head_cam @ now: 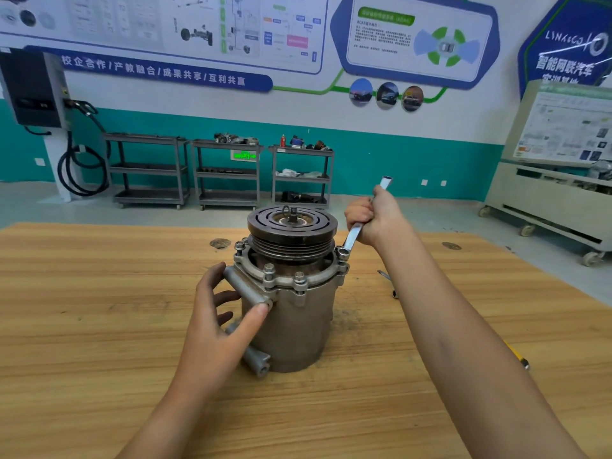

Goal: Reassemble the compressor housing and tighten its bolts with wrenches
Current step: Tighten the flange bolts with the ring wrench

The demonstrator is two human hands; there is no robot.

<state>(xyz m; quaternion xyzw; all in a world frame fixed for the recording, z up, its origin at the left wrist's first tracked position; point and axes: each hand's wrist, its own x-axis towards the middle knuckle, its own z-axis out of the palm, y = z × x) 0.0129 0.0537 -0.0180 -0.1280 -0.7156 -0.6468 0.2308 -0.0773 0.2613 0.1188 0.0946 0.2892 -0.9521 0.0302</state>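
Note:
A grey metal compressor housing (298, 326) stands upright in the middle of the wooden table (99, 326), with a dark grooved pulley (293, 226) on top. Several bolts (299, 278) stick up around its flange. My right hand (374, 220) grips a silver ring wrench (352, 235), tilted up and away; its lower ring sits over the bolt at the flange's right side (342, 251). My left hand (218, 323) holds the housing's left side, thumb pressed on the end of a mounting tube (246, 288), fingers curled behind it.
A second wrench (385, 276) lies on the table right of the housing, partly hidden by my right forearm. A yellow-handled tool (520, 357) peeks out beneath that arm. Grey shelf carts (228, 173) and a wheeled cabinet (546, 207) stand beyond the table.

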